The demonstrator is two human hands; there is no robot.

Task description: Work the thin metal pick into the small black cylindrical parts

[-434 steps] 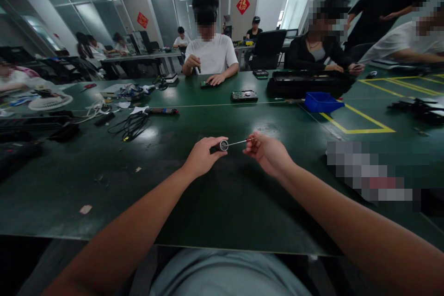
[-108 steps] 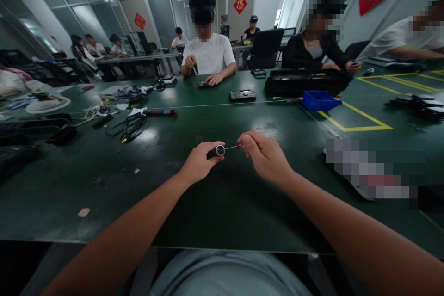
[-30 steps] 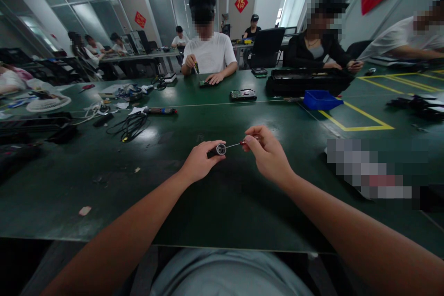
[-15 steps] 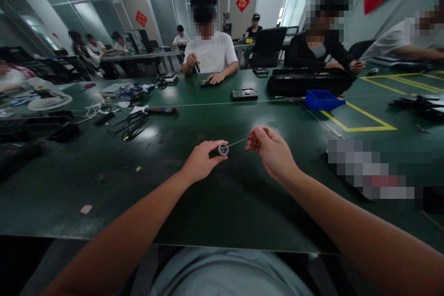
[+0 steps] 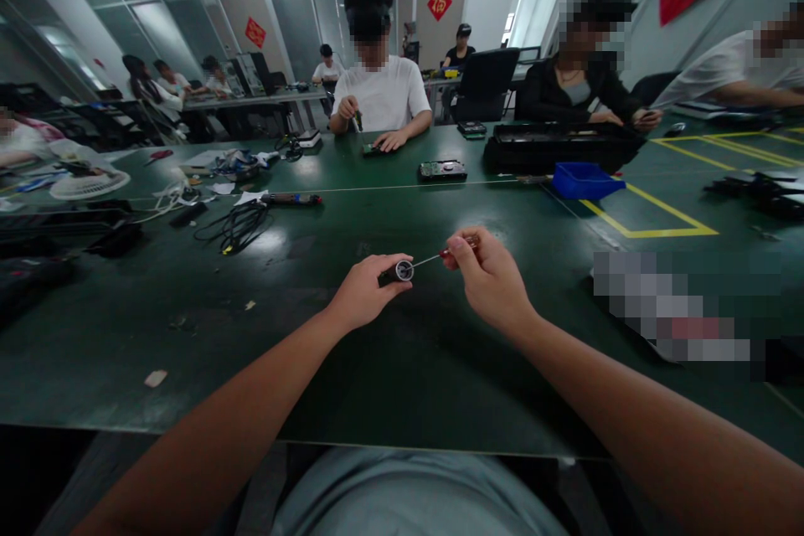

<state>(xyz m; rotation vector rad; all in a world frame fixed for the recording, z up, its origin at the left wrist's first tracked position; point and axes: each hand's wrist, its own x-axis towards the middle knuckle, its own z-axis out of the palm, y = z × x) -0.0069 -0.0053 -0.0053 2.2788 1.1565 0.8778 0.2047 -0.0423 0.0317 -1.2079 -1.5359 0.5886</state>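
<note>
Room: open workshop with glass partitions and red wall hangings; several people sit at long green tables.
Table (image 5: 389, 368): dark green top, glossy, with yellow tape lines toward the right edge.
Cylinder (image 5: 397, 271): small and dark, its silver ring-shaped end facing the camera; held just above the tabletop, around the middle and well in from the near edge.
Screwdriver (image 5: 440, 255): thin metal shaft with a red handle; its tip meets the cylinder's silver end, the handle slanting up to the right.
Left hand (image 5: 364, 291): curled closed round the cylinder, thumb on top, only the silver end showing past the fingers.
Right hand (image 5: 490, 276): fingertips pinched tight on the red handle, other fingers folded in; just right of the left hand, not touching it.
Bin (image 5: 585, 181): blue, toward the far right, beside the yellow tape.
Black case (image 5: 559, 147): long, behind the bin, in front of a person in dark clothes.
Cables (image 5: 235, 226): black tangle toward the far left, with a second tool lying just behind.
Opposite: a person in a white shirt (image 5: 382, 96) at the far edge, both hands over a small item.
</note>
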